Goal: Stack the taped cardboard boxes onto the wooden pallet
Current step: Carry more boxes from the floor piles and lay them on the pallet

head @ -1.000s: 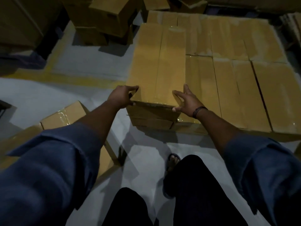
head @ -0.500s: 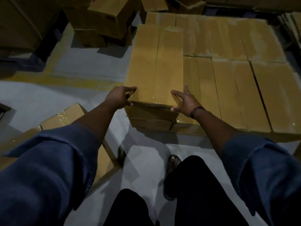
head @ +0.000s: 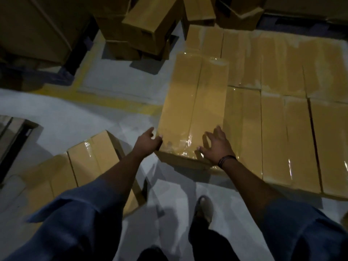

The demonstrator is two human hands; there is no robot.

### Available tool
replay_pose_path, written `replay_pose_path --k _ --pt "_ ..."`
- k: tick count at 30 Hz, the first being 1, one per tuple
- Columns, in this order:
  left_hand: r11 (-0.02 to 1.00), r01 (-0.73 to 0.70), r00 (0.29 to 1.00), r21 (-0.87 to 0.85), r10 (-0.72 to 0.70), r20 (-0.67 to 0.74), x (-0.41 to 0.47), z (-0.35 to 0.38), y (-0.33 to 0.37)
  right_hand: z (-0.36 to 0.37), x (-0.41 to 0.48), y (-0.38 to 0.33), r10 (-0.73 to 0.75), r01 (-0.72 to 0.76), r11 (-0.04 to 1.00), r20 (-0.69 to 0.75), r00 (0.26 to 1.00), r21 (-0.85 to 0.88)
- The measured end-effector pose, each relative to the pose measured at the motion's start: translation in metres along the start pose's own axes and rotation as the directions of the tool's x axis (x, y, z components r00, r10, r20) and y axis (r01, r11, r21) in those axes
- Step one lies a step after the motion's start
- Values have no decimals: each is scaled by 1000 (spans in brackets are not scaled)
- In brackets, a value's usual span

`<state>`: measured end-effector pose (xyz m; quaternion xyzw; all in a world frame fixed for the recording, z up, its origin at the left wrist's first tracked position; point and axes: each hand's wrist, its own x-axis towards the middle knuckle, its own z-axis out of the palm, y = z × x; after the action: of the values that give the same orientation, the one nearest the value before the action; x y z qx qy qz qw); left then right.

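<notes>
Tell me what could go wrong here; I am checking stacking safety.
The top box may overhang the lower layer's left edge, so it could tip. The left hand and right hand sit at its near corners; fingers could get pinched. The loose boxes on the floor beside the feet are a trip hazard.

Two hands [head: 148, 143] [head: 216, 146], one raised box [head: 194, 106], two floor boxes [head: 94, 159].

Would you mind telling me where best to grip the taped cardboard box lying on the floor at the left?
Probably the two long side faces of the taped brown cardboard box on the floor, one hand each, from above: it lies flat, long and narrow, and another box crowds its left side.
</notes>
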<state>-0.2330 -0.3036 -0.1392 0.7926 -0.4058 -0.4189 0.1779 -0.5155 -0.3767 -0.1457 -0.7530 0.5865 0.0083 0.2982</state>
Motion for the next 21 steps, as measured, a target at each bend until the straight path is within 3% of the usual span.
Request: replay_pose_path --k 3,11,15,21 --pt "997 66 998 -30 -65 20 16 -2 -1 -15 33 -16 -29 29 998 12 1000 -49" --pt "978 48 999 -204 -45 17 109 -3 8 -18 159 -82 -140 141 983 19 990 -114" --pt "910 192 972 -368 -124 200 176 13 0 -12 225 -103 -182 174 975 -50 982 -139" --pt "753 447 862 -483 -219 456 245 36 -9 -11 299 -121 -149 114 980 -224 963 -162"
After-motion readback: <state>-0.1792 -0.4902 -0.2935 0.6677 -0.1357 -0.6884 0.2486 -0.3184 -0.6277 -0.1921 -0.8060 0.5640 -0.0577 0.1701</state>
